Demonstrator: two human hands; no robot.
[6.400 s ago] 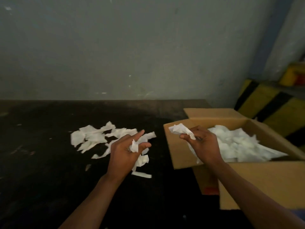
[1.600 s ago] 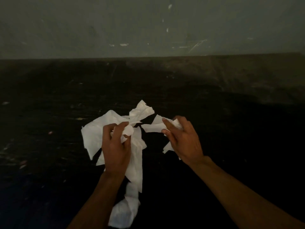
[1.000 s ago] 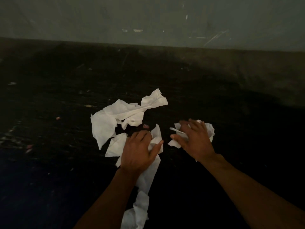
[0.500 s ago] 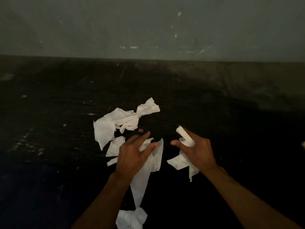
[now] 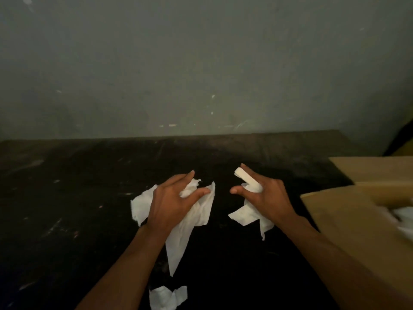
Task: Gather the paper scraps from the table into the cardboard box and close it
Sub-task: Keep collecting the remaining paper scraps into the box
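My left hand (image 5: 172, 202) is raised above the dark table (image 5: 67, 209), shut on a bunch of white paper scraps (image 5: 192, 218) that hang down below it in a long strip. My right hand (image 5: 266, 198) holds a second, smaller clump of white paper scraps (image 5: 248, 214), one strip sticking up between its fingers. More white paper (image 5: 167, 297) shows at the bottom edge; whether it hangs or lies there is unclear. The open cardboard box (image 5: 348, 220) stands at the right edge, just right of my right hand, with white paper inside.
A grey wall (image 5: 201, 63) rises behind the table's far edge. A yellow and black striped object (image 5: 402, 144) shows at the far right behind the box. The tabletop carries small pale specks and scratches.
Both hands have lifted off the table with their paper. The loose scraps that lay ahead of my left hand are no longer seen. The view has swung right, bringing the box in.
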